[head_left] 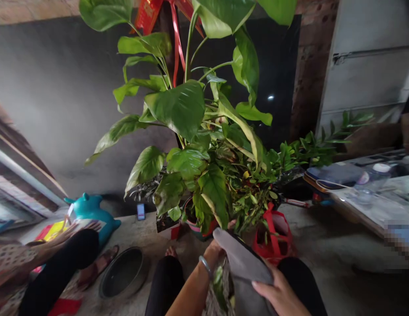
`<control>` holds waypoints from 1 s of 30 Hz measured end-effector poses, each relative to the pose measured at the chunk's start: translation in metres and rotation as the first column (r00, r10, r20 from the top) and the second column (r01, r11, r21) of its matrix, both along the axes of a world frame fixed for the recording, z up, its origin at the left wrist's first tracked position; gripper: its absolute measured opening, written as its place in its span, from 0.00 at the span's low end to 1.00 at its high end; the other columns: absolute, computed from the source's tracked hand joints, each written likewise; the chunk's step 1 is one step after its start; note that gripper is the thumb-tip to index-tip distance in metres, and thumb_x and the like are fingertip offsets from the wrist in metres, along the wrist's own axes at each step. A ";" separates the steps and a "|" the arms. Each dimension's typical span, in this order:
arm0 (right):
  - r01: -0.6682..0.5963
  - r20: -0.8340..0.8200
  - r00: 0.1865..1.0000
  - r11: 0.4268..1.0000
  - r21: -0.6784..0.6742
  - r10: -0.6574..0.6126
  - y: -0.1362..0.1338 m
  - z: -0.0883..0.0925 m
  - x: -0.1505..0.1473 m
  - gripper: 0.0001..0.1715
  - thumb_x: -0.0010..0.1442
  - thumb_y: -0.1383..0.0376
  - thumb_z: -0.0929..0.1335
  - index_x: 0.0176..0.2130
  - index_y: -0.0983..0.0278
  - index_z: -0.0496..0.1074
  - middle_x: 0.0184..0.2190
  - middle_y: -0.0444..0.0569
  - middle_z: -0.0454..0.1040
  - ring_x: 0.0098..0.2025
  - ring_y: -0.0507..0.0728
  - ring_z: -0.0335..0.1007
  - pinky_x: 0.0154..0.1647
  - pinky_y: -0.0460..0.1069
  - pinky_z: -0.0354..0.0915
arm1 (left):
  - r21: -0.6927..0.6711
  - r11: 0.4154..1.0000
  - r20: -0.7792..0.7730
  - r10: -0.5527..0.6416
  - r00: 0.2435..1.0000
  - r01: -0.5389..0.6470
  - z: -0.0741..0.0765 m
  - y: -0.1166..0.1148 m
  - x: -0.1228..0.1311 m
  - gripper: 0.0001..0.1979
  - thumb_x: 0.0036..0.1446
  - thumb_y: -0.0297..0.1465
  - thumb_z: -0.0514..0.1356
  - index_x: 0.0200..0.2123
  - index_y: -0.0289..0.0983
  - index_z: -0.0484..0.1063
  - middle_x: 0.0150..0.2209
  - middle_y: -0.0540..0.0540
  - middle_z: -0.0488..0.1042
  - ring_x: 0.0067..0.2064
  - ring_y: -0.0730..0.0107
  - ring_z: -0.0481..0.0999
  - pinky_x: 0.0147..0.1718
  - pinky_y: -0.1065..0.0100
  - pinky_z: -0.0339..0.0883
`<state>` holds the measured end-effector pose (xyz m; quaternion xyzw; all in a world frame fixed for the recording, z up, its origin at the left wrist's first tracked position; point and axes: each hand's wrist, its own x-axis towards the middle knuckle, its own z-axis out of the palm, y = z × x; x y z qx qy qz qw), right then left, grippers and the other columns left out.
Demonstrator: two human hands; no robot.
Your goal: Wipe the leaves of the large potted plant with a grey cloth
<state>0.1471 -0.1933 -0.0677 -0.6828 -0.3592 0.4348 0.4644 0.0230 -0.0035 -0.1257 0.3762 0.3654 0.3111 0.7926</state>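
Observation:
My right hand (278, 292) grips the side of a grey bag (245, 259), its thumb lying on the outer face. Dry and green leaves (220, 285) show at the bag's opening, between it and my left forearm. My left hand (213, 251), with a bangle at the wrist, reaches to the bag's far edge, where the grey material hides its fingers. Just beyond stands a large leafy plant (181, 107) in a pot (204, 230). Some of its lower leaves are yellowed or browned and hang close above my left hand.
A red bag (273, 235) stands right of the pot, a black basin (121, 272) at the left. Another person's hand (64, 232) is near a teal toy (92, 215). A cluttered table (349, 197) bounds the right; a phone (141, 211) appears near the wall.

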 end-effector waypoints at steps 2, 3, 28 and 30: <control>0.069 -0.096 0.993 0.997 -0.015 -0.070 -0.022 0.011 0.032 0.35 0.48 0.55 0.70 0.55 0.62 0.72 0.55 0.52 0.77 0.59 0.67 0.69 0.60 0.56 0.64 | -0.019 0.999 -0.005 -0.026 1.000 0.026 0.000 0.001 -0.004 0.18 0.44 0.33 0.67 0.41 0.37 0.78 0.26 0.46 0.77 0.28 0.63 0.75 0.25 0.67 0.66; 0.135 -0.088 0.987 0.991 -0.010 -0.135 -0.024 0.021 0.055 0.37 0.48 0.54 0.70 0.57 0.63 0.71 0.53 0.54 0.78 0.57 0.67 0.71 0.58 0.56 0.65 | -0.027 0.999 -0.009 -0.036 0.999 0.036 0.001 0.001 -0.005 0.19 0.43 0.31 0.67 0.42 0.36 0.78 0.26 0.47 0.76 0.26 0.66 0.73 0.21 0.70 0.62; 0.383 0.398 0.839 0.922 0.053 -0.371 0.063 0.060 0.124 0.41 0.49 0.54 0.66 0.58 0.72 0.68 0.49 0.66 0.78 0.52 0.73 0.73 0.53 0.61 0.66 | -0.230 0.971 0.191 -0.028 0.981 0.072 0.014 -0.013 -0.018 0.21 0.49 0.24 0.64 0.48 0.36 0.71 0.38 0.46 0.78 0.35 0.66 0.81 0.21 0.74 0.64; 0.239 0.378 0.895 0.970 0.046 -0.238 0.074 0.044 0.080 0.40 0.46 0.57 0.67 0.56 0.72 0.70 0.47 0.63 0.79 0.50 0.71 0.75 0.53 0.60 0.67 | -0.227 0.972 0.194 -0.014 0.981 0.059 0.015 -0.015 -0.020 0.19 0.48 0.24 0.65 0.46 0.36 0.72 0.37 0.47 0.79 0.34 0.67 0.80 0.22 0.74 0.64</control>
